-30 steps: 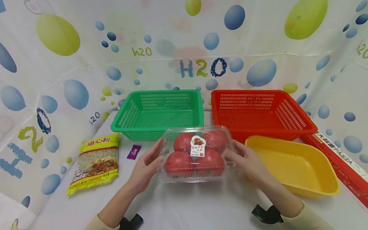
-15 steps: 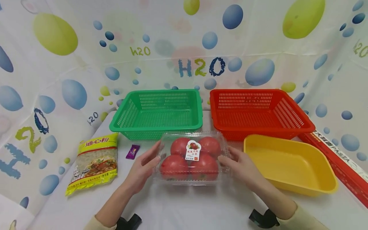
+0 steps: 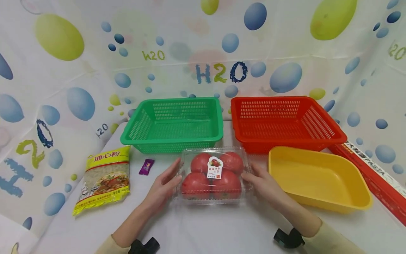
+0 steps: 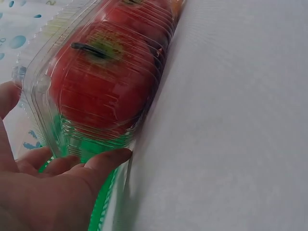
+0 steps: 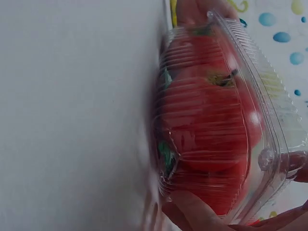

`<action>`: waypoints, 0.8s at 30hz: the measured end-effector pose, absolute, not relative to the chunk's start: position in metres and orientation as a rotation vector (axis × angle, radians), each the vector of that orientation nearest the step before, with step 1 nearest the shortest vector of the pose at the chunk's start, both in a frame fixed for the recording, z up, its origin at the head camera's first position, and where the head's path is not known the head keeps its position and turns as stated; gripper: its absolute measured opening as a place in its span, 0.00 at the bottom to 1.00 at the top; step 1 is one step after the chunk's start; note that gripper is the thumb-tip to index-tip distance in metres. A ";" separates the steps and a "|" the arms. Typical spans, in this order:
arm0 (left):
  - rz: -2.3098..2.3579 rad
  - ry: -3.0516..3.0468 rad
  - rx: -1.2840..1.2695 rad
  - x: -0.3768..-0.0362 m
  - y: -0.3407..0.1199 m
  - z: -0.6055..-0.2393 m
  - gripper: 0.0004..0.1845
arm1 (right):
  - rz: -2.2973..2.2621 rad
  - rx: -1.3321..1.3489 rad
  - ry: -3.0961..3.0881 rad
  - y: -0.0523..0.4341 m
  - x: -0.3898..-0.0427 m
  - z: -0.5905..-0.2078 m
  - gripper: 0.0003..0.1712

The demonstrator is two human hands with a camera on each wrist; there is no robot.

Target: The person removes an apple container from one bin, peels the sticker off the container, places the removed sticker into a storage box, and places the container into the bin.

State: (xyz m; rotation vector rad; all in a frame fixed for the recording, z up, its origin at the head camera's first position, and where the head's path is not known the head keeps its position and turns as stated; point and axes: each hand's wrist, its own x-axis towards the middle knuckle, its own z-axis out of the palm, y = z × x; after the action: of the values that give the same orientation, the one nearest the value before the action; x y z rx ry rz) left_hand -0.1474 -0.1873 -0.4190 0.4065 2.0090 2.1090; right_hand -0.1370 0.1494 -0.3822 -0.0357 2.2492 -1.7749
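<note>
A clear plastic box (image 3: 213,200) of red apples (image 3: 196,183) lies in the middle of the head view, with a white sticker (image 3: 215,168) on its lid. At its left end my left hand (image 3: 164,188) holds the box, thumb low and fingers spread along the end, as the left wrist view shows. My right hand (image 3: 264,183) holds the opposite end, with the thumb on the near side and a finger at the lid's rim. In the right wrist view the underside of the box (image 5: 159,144) is close to the white cloth.
A green basket (image 3: 172,145) and a red basket (image 3: 285,146) stand behind, with a yellow basin (image 3: 320,176) at right. A red pasta box (image 3: 385,190) lies beyond it. At left are a yellow bag of pasta (image 3: 104,180) and a small purple packet (image 3: 146,167).
The box of apples has come down and nearer, away from the baskets, with both hands on it. Over the last half second it has shifted only slightly.
</note>
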 end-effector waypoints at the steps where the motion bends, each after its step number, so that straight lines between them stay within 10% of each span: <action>1: 2.113 2.005 0.402 -0.148 -0.187 -0.420 0.37 | -1.767 -0.047 2.247 0.150 -0.138 -0.382 0.40; 24: 2.131 1.931 0.344 -0.146 -0.184 -0.417 0.36 | -1.677 -0.217 2.467 0.161 -0.149 -0.338 0.44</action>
State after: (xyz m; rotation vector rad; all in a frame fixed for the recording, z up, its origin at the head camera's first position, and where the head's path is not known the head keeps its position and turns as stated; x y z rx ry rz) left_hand -0.1460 -0.1844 -0.4173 0.3436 1.9309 2.1310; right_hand -0.1491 0.1608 -0.3378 -0.2175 2.4665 -1.6772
